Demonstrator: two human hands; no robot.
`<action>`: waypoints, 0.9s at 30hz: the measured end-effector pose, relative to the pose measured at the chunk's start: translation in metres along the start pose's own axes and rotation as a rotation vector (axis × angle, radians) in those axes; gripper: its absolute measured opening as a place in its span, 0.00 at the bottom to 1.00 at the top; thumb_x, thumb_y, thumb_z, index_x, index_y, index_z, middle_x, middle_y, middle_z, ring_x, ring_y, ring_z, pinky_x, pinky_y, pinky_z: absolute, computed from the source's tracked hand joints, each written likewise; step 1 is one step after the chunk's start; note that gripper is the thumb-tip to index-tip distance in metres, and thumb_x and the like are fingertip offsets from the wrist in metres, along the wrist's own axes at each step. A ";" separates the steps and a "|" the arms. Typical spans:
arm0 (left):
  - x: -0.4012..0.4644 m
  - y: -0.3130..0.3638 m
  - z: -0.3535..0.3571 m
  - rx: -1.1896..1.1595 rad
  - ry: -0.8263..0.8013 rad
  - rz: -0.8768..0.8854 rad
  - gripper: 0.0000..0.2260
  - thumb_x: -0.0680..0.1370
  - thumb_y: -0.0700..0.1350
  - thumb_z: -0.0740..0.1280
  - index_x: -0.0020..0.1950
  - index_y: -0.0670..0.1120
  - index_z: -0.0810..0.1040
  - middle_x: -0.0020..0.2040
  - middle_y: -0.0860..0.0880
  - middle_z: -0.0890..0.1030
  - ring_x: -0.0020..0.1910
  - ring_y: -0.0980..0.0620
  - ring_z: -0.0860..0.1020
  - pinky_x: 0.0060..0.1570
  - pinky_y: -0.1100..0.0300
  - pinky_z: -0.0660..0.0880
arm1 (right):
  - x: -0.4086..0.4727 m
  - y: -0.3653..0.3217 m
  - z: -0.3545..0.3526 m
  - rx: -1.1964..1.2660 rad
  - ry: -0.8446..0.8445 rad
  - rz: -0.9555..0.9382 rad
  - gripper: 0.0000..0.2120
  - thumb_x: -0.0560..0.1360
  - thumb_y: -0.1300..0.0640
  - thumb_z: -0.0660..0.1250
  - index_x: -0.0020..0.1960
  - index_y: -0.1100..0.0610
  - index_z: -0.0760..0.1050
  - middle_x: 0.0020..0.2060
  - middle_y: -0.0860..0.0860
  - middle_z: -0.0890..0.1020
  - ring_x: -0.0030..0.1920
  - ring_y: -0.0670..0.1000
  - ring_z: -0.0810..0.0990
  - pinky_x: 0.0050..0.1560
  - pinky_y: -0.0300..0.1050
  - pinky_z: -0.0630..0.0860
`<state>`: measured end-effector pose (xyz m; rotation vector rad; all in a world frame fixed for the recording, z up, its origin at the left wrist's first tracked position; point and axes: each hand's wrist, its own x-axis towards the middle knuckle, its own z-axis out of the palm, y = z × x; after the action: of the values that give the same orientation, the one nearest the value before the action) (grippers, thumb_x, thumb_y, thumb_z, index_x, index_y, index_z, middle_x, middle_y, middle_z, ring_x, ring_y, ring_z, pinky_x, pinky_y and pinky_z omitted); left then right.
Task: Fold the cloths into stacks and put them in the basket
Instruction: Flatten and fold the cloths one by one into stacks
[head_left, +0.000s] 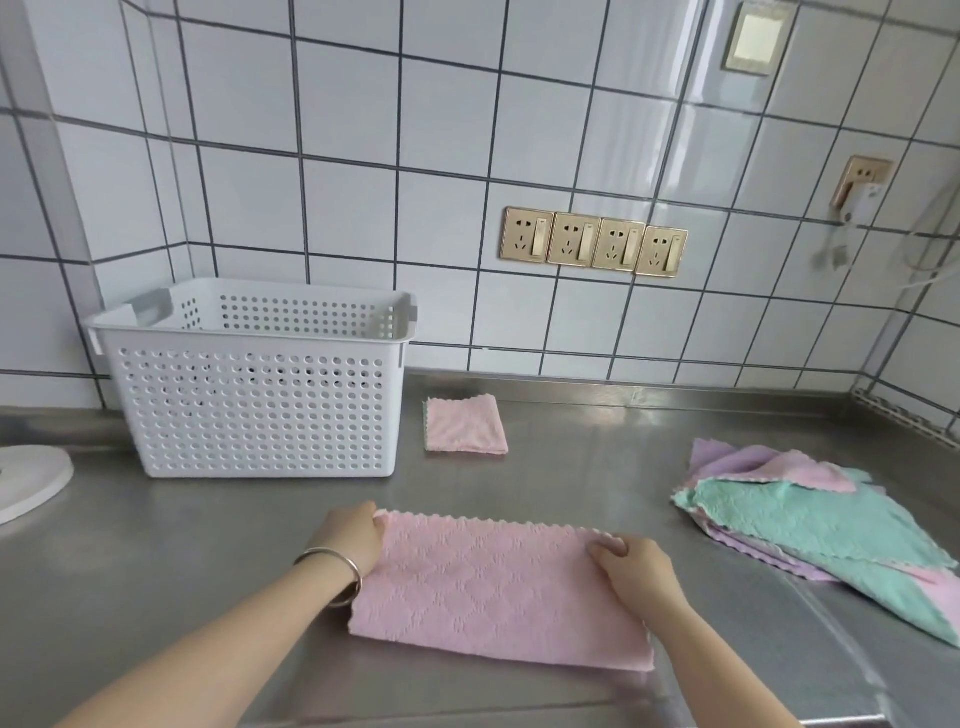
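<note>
A pink cloth lies folded once into a long rectangle on the steel counter in front of me. My left hand pinches its far left corner. My right hand pinches its far right corner. Behind it a small folded pink cloth lies flat beside the basket. The white perforated basket stands at the back left against the tiled wall; its inside bottom is hidden. A loose pile of unfolded cloths, green, pink and purple, lies at the right.
A white round object sits at the left edge of the counter. A row of gold wall sockets is above the counter. Cables hang at the far right. A counter seam runs along the near edge.
</note>
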<state>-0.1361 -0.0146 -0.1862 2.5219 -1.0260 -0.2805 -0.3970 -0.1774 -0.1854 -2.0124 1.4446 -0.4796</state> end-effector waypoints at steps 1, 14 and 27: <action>0.002 0.001 0.001 0.024 0.015 -0.001 0.13 0.81 0.47 0.53 0.49 0.42 0.73 0.56 0.39 0.79 0.56 0.41 0.76 0.50 0.56 0.70 | 0.000 -0.001 0.002 -0.026 0.018 0.002 0.13 0.75 0.52 0.64 0.32 0.53 0.72 0.35 0.54 0.80 0.41 0.55 0.76 0.38 0.44 0.67; 0.009 -0.002 0.016 0.114 0.042 0.021 0.15 0.81 0.49 0.54 0.52 0.40 0.74 0.56 0.39 0.80 0.55 0.40 0.77 0.49 0.55 0.72 | -0.008 -0.002 0.010 -0.053 0.092 0.067 0.15 0.74 0.54 0.63 0.60 0.55 0.71 0.54 0.56 0.80 0.55 0.59 0.77 0.45 0.45 0.69; -0.050 0.070 0.036 0.434 -0.253 0.619 0.28 0.77 0.65 0.49 0.75 0.58 0.50 0.78 0.56 0.48 0.77 0.51 0.45 0.74 0.42 0.44 | -0.065 -0.001 0.001 -0.391 0.078 0.185 0.25 0.72 0.46 0.59 0.63 0.60 0.66 0.61 0.55 0.72 0.62 0.56 0.71 0.56 0.47 0.70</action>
<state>-0.2271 -0.0358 -0.1861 2.3914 -2.0903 -0.2087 -0.4175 -0.1160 -0.1822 -2.1418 1.8692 -0.2091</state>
